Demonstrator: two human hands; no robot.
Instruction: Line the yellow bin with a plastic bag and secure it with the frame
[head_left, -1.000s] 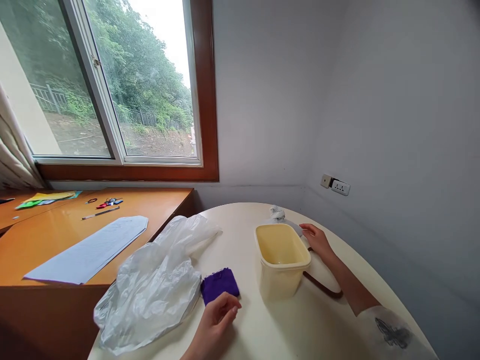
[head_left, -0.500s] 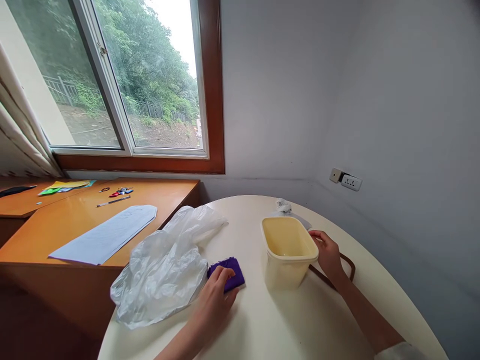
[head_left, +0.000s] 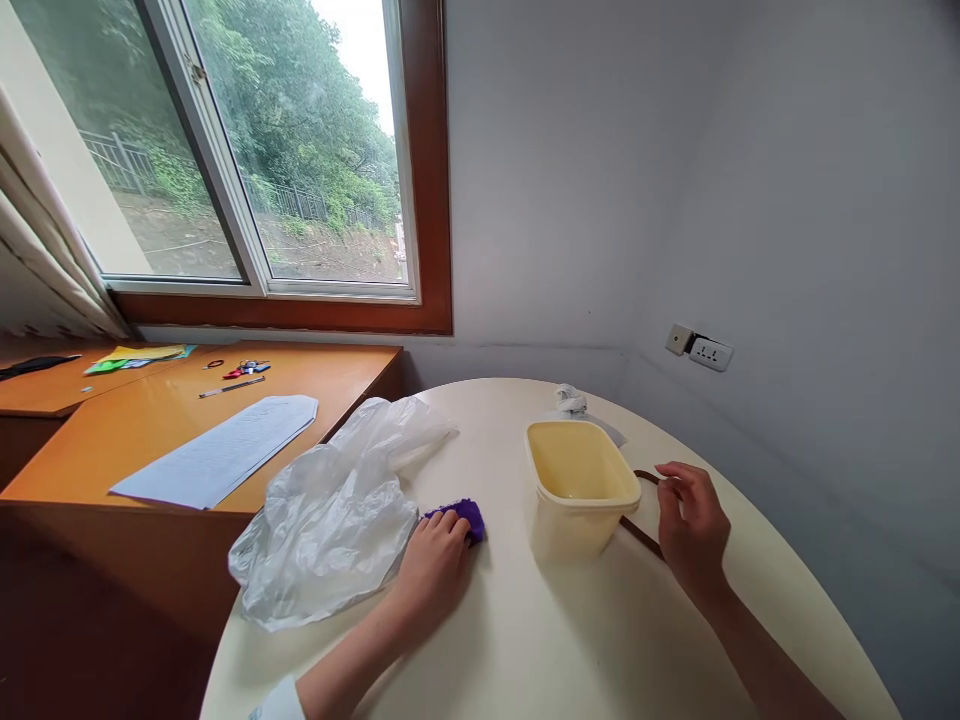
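Note:
My left hand [head_left: 437,560] rests on a folded purple cloth [head_left: 470,517], its fingers curled over the near side and covering much of it. A pale yellow plastic tub [head_left: 577,500], topless, stands upright to the right of the cloth. Beyond the tub's right side, my right hand [head_left: 694,525] is over a brown band [head_left: 641,537] shaped like a loop. Its fingers are bent, with a gap between thumb and forefinger, and nothing shows in them. The hand hides the loop's right end. Left of the cloth lies a crumpled translucent plastic bag [head_left: 330,525].
All of these are on a round cream table [head_left: 525,650]. A knotted plastic bag [head_left: 571,402] sits behind the tub. To the left, an orange-brown desk [head_left: 82,455] carries white papers [head_left: 225,450], a pen [head_left: 232,387] and keys [head_left: 247,369]. Walls bound the back and right.
My right hand has moved away from the tub's rim to the right, over the brown loop. My left fingers have curled further over the purple cloth, so less of it shows.

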